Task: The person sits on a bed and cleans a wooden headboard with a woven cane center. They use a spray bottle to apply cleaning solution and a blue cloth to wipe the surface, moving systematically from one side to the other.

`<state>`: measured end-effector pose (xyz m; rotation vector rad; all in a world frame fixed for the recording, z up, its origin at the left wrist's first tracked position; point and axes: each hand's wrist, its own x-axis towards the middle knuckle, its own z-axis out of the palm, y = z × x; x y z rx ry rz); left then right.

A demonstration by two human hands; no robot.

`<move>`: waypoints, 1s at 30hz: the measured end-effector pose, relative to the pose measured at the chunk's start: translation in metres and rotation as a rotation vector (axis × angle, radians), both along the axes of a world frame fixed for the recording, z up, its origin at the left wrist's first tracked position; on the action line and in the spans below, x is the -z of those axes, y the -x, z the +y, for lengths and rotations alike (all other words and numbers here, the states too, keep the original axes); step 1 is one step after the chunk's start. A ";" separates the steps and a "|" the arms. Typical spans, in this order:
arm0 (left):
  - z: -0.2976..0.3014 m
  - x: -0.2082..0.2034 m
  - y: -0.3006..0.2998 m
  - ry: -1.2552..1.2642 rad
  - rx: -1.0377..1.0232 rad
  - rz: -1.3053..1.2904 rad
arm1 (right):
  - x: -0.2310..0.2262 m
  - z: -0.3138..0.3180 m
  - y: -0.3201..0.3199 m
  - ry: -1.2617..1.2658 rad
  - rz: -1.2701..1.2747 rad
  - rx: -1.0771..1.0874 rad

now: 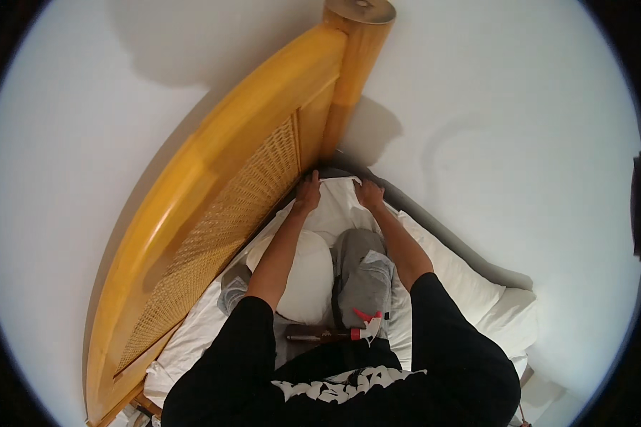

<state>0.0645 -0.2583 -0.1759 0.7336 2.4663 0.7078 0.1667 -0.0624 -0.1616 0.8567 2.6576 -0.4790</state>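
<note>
At the far corner of the bed, both my hands grip the edge of a white sheet point(335, 206). My left hand point(308, 193) is closed on it beside the headboard, with its fingers partly hidden. My right hand point(369, 193) pinches the sheet a little to the right, with the cloth drawn taut between the two. Just beyond them the dark grey mattress corner point(335, 172) shows. Close to my body lies a brown spray bottle point(320, 333) with a red and white trigger head.
A wooden headboard point(199, 178) with woven cane panels rises along the left, ending in a thick post point(349, 78). White walls meet the bed's far side. White pillows point(456, 274) lie at right. A cream rounded bundle point(308, 277) and a grey one point(356, 277) sit between my arms.
</note>
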 end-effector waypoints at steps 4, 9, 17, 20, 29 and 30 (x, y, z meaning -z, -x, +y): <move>0.011 0.008 0.008 -0.074 -0.035 0.168 | 0.002 0.008 0.030 -0.036 0.036 0.047; 0.032 0.026 0.018 0.120 -0.069 0.286 | 0.037 0.021 0.067 0.011 0.225 0.256; 0.055 0.027 0.031 0.273 0.199 0.704 | 0.080 0.075 0.110 0.156 0.042 -0.198; 0.063 0.021 0.033 0.288 0.279 0.863 | 0.076 0.083 0.122 0.124 -0.062 -0.292; 0.101 0.049 0.052 0.356 0.535 1.145 | 0.103 0.115 0.108 0.464 0.022 -0.337; 0.105 0.052 0.052 0.401 0.567 1.160 | 0.107 0.119 0.105 0.510 0.016 -0.312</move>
